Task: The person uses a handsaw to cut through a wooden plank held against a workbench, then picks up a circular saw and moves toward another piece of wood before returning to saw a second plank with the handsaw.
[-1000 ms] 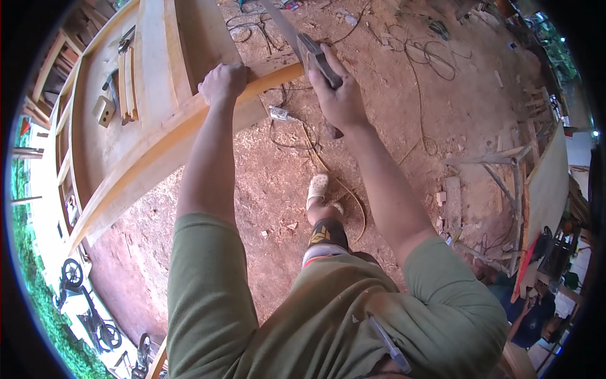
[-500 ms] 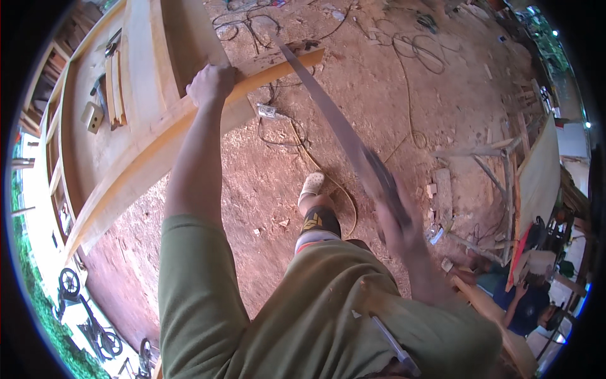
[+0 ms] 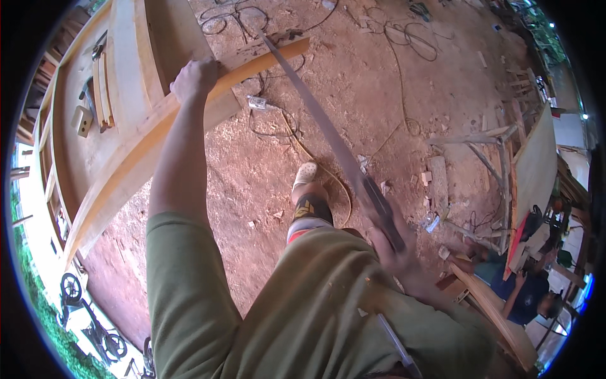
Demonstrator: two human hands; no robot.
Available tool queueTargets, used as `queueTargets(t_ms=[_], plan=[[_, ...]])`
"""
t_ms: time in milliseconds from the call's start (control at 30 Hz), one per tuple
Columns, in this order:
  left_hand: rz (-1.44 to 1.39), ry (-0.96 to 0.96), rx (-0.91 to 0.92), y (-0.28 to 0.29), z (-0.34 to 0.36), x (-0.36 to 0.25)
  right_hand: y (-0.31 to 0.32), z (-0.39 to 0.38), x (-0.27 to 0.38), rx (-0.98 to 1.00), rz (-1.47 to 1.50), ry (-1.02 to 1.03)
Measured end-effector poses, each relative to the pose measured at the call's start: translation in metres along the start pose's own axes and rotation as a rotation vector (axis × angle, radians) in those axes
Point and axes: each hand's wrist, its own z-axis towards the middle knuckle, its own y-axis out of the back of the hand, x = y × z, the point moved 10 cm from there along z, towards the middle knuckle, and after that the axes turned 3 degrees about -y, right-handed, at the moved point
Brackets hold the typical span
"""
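My left hand is closed over the upper edge of a long curved wooden beam, a little short of its far right end. In my right hand, slightly blurred by motion, is the dark handle of a handsaw. Its long tapering blade slants up and left and crosses the beam near that end, to the right of my left hand. Where the teeth meet the wood is too small to make out.
A hammer, a yellowish block and thin wood strips lie on the panelled wooden structure at left. Cables and wood chips cover the earth floor. Beyond a pole frame at right, another person is low down.
My right hand has drawn the saw back toward my body, with the blade still across the beam. My left hand keeps its hold; the whole view has shifted slightly.
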Motion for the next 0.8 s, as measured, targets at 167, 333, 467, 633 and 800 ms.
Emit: queueTargets(t_ms=[167,333,467,633,800], plan=[[0.02,-0.016,0.008,0.002,-0.006,-0.005,-0.026,0.078,-0.006,0.02,0.091,0.051],[0.001,-0.053,0.015,0.001,0.003,-0.028,-0.083,0.283,0.018,-0.018,0.127,0.149],[0.004,-0.031,0.014,0.004,0.01,-0.014,-0.077,0.235,0.009,-0.072,0.106,0.175],[0.01,-0.005,0.053,-0.001,0.001,-0.005,-0.013,0.024,-0.007,-0.027,0.03,0.032],[-0.001,0.001,0.053,-0.001,-0.006,-0.001,-0.021,0.047,-0.005,0.02,0.045,0.094]])
